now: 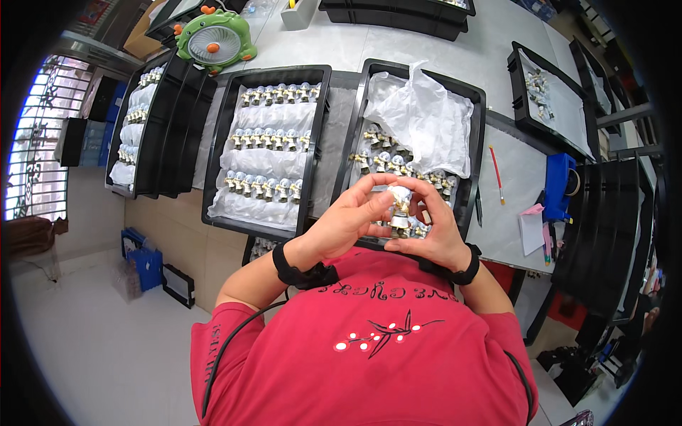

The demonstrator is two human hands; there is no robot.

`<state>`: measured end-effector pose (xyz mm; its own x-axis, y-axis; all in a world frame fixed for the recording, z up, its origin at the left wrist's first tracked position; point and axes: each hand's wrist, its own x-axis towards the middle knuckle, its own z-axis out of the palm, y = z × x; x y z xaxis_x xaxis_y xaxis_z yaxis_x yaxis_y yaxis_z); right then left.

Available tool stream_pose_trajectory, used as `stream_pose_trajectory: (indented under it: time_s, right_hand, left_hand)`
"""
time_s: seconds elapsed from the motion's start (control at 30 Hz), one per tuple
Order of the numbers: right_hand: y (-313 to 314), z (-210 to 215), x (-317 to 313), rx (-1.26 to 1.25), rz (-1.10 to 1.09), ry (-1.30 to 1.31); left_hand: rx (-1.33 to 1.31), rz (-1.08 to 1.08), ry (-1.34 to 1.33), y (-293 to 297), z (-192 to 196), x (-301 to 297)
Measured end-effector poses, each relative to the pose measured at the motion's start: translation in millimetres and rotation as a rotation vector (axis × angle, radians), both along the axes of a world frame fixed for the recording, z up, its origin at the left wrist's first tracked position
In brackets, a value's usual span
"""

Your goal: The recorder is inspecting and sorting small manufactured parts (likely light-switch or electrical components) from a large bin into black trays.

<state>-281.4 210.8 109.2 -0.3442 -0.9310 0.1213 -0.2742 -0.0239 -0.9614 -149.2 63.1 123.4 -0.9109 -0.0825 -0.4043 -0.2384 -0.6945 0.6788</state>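
Head | hands [439,236] hold figurine [400,210] | sides part. hid | detail unclr

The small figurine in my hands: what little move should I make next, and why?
I'd probably turn the figurine slightly between your fingers. Your left hand and right hand are both around it, and their fingers hide parts of its surface, so a small turn would likely show more. Holding on with both seems wise, with other figurines lying close by in the black tray.

The figurine [400,211] is white and gold; the shirt [433,369] at six o'clock, red with a black sprig [391,333]; the fan [213,47] at eleven, green and orange.
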Motion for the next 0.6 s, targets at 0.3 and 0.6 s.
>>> stream_pose_trajectory:
  time_s: [0.3, 0.6]
  right_hand:
    - [-1.6, 1.8, -1.8, -0.121, -0.023, 0.268]
    - [0.3, 3.2, 2.7, -0.111, -0.050, 0.268]
  left_hand:
    - [-0.214, 0.012, 0.064, 0.8, -3.8, 3.0]
    - [-0.212, 0.023, 0.102, 3.4, -1.0, 8.4]
